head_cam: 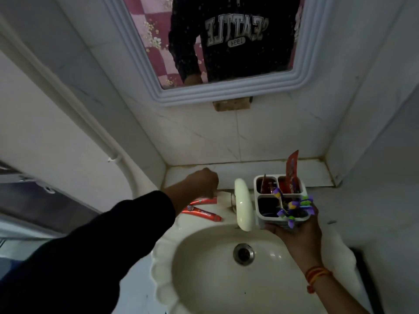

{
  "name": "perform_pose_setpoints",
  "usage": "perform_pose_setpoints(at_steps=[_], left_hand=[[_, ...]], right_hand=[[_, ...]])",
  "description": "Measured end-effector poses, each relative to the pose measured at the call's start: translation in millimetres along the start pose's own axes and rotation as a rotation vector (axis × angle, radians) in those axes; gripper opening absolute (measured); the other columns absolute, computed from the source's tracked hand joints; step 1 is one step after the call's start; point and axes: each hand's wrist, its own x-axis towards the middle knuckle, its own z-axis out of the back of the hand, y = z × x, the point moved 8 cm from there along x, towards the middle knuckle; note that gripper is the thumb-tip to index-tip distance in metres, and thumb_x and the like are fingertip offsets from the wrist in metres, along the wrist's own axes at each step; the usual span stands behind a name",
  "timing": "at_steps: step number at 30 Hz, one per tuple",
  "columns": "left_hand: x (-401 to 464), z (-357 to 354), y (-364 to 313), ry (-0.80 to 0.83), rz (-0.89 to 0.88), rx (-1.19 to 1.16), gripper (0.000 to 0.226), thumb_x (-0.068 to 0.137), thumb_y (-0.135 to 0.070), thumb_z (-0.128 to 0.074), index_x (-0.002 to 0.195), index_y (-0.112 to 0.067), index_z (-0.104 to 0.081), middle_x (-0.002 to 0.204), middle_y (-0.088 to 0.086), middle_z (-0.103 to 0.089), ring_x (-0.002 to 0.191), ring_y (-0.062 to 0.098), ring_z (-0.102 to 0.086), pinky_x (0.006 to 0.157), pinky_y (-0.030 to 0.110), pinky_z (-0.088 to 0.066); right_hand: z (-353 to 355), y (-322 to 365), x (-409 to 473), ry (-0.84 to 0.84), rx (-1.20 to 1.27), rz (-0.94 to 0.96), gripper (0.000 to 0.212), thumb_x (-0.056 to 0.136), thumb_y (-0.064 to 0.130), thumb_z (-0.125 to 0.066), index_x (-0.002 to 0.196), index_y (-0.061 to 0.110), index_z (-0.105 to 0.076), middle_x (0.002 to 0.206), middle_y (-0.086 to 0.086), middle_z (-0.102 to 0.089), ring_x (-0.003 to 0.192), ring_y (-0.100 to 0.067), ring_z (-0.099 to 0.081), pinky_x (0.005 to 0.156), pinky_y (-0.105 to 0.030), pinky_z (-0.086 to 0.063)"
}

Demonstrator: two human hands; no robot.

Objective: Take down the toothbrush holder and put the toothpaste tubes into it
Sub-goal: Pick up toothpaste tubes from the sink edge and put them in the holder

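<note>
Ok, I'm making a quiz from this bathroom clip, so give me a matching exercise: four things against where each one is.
Things:
1. toothbrush holder
2. lying toothpaste tube
3. upright red tube
4. tap

Places:
a. over the basin's back rim
b. in the holder's back compartment
c. in the right hand
d. on the ledge below the left hand

Pairs: 1-c, 2-d, 3-b, 4-a

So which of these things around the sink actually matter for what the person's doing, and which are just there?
Part of the job:
- toothbrush holder, held in the right hand
- red tube already standing in it
- two toothpaste tubes on the sink ledge
- left hand, closed on something by the tubes

Just there:
- tap
- sink
- mirror
- purple toothbrushes
</note>
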Motion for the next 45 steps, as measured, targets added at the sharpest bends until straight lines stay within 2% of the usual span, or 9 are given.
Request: perform_pose_setpoints(at_steps=[2, 9, 13, 21, 26, 32, 36, 42, 45], left_hand=[[-4.2, -23.4, 4.8, 0.021, 0.023, 0.028, 0.028, 0.087, -0.025, -0.07, 0.113, -0.016, -0.072, 0.106, 0.006, -0.072, 0.096, 0.026, -0.07, 0.084, 0.039, -0.06], [-8.3, -34.6, 14.1, -0.068, 0.006, -0.013, 0.035, 0.091, -0.028, -0.063, 0.122, -0.011, -0.06, 0.116, 0.014, -0.061, 0.102, 0.032, -0.064, 0.085, 0.042, -0.056], [-19.6, -7.8, 24.8, -0.162, 0.013, -0.17, 0.037, 0.088, -0.026, -0.07, 0.122, -0.015, -0.062, 0.119, 0.011, -0.061, 0.1, 0.028, -0.064, 0.084, 0.04, -0.056], [-101.2, 145.2, -32.8, -0.532, -0.131, -0.546, 0.043, 0.073, -0.026, -0.088, 0.113, -0.015, -0.075, 0.103, -0.003, -0.077, 0.09, 0.006, -0.073, 0.08, 0.012, -0.055], [-104.1, 147.8, -105.2, -0.357, -0.216, -0.355, 0.035, 0.068, -0.03, -0.091, 0.099, -0.018, -0.08, 0.089, -0.006, -0.075, 0.081, 0.009, -0.072, 0.072, 0.021, -0.058], [-89.6, 123.9, -137.7, -0.335, -0.298, -0.42, 0.029, 0.076, -0.017, -0.083, 0.104, -0.016, -0.08, 0.1, 0.004, -0.077, 0.087, 0.017, -0.073, 0.08, 0.03, -0.062], [-96.7, 128.1, -117.0, -0.366, -0.321, -0.538, 0.027, 0.08, -0.008, -0.081, 0.106, -0.012, -0.079, 0.096, 0.003, -0.08, 0.084, 0.01, -0.076, 0.084, 0.023, -0.061], [-100.7, 122.6, -104.0, -0.455, -0.337, -0.527, 0.022, 0.086, -0.014, -0.077, 0.107, -0.013, -0.079, 0.101, 0.001, -0.08, 0.087, 0.008, -0.075, 0.077, 0.006, -0.05], [-89.9, 111.7, -62.7, -0.515, -0.213, -0.557, 0.021, 0.091, -0.015, -0.071, 0.111, -0.013, -0.077, 0.108, 0.002, -0.078, 0.091, 0.009, -0.073, 0.083, 0.014, -0.052]], right_hand=[[0.0, 0.7, 0.9, 0.016, -0.016, 0.029, 0.117, 0.033, 0.037, -0.098, 0.138, 0.015, -0.051, 0.127, -0.003, -0.069, 0.117, -0.012, -0.067, 0.099, -0.024, -0.055], [-1.4, 3.0, 0.3, 0.012, 0.004, 0.051, 0.123, 0.03, 0.066, -0.097, 0.137, 0.025, -0.051, 0.133, 0.0, -0.068, 0.125, -0.018, -0.064, 0.104, -0.046, -0.054], [-1.8, 11.3, -2.0, -0.015, -0.071, 0.052, 0.104, 0.035, 0.042, -0.098, 0.129, 0.03, -0.053, 0.126, -0.003, -0.069, 0.119, -0.019, -0.064, 0.091, -0.003, -0.049], [-1.2, 2.0, -0.6, 0.011, -0.005, 0.038, 0.102, 0.047, -0.012, -0.096, 0.137, 0.004, -0.052, 0.123, -0.011, -0.068, 0.098, 0.011, -0.068, 0.085, -0.02, -0.061], [-3.5, 3.3, 1.4, -0.005, -0.04, 0.04, 0.1, 0.045, -0.007, -0.1, 0.132, 0.003, -0.054, 0.117, -0.003, -0.07, 0.099, 0.019, -0.064, 0.081, -0.002, -0.052], [-2.6, -3.5, -0.2, -0.008, -0.092, 0.05, 0.103, 0.048, 0.009, -0.103, 0.138, 0.011, -0.052, 0.122, -0.003, -0.07, 0.114, -0.018, -0.067, 0.094, -0.029, -0.06], [-5.2, -1.9, -1.7, -0.034, -0.115, 0.049, 0.109, 0.046, 0.009, -0.103, 0.141, 0.012, -0.05, 0.126, -0.001, -0.068, 0.117, -0.015, -0.062, 0.087, -0.002, -0.049], [-3.2, 1.4, -3.1, -0.053, -0.107, 0.031, 0.114, 0.041, 0.015, -0.104, 0.141, 0.019, -0.05, 0.132, 0.0, -0.067, 0.125, -0.022, -0.062, 0.104, -0.048, -0.055], [-5.0, 1.2, -3.9, -0.052, -0.099, 0.032, 0.109, 0.045, 0.004, -0.103, 0.141, 0.013, -0.052, 0.127, 0.002, -0.067, 0.123, -0.019, -0.062, 0.097, -0.02, -0.055]])
